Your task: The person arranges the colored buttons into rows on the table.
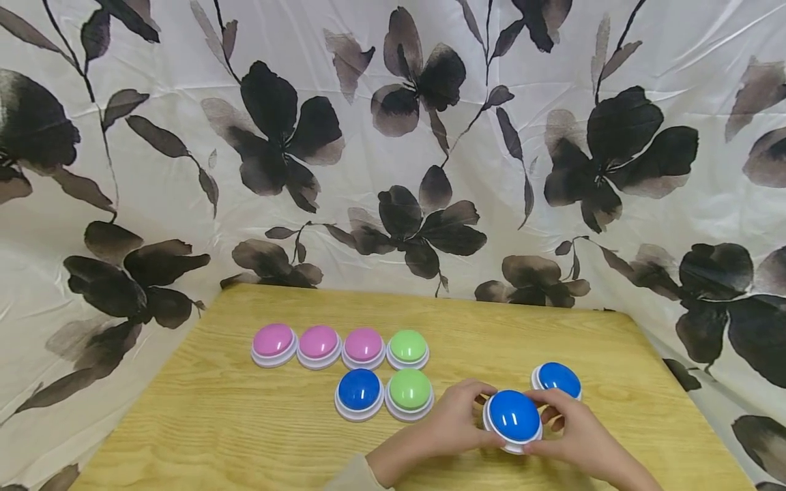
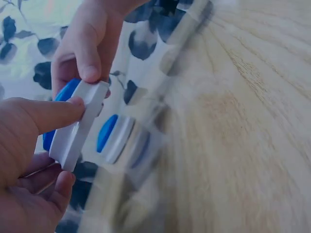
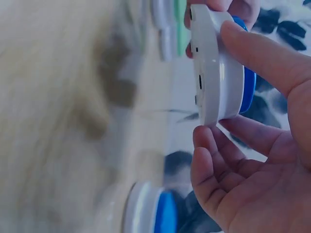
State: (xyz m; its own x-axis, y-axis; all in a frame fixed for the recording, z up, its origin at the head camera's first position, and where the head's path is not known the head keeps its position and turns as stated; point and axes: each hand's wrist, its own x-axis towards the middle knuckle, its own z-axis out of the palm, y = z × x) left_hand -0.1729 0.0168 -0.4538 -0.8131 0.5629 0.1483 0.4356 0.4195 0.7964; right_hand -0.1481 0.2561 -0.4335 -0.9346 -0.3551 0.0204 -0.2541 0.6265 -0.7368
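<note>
Both hands hold one round push button (image 1: 514, 414) with a blue dome and a white base, raised over the wooden table. My left hand (image 1: 454, 419) grips its left side, the thumb on the white base (image 2: 80, 126) in the left wrist view. From the other side my right hand (image 1: 577, 429) pinches it, its thumb along the base (image 3: 231, 73) in the right wrist view. Small holes show in the underside there. A second blue button (image 1: 559, 380) sits on the table just behind the right hand, partly hidden by it.
Three pink buttons (image 1: 318, 342) and a green button (image 1: 408, 346) form a row on the table (image 1: 245, 423). In front of them stand another blue button (image 1: 359, 391) and a second green one (image 1: 410, 391). A flower-patterned cloth (image 1: 344, 177) hangs behind the table.
</note>
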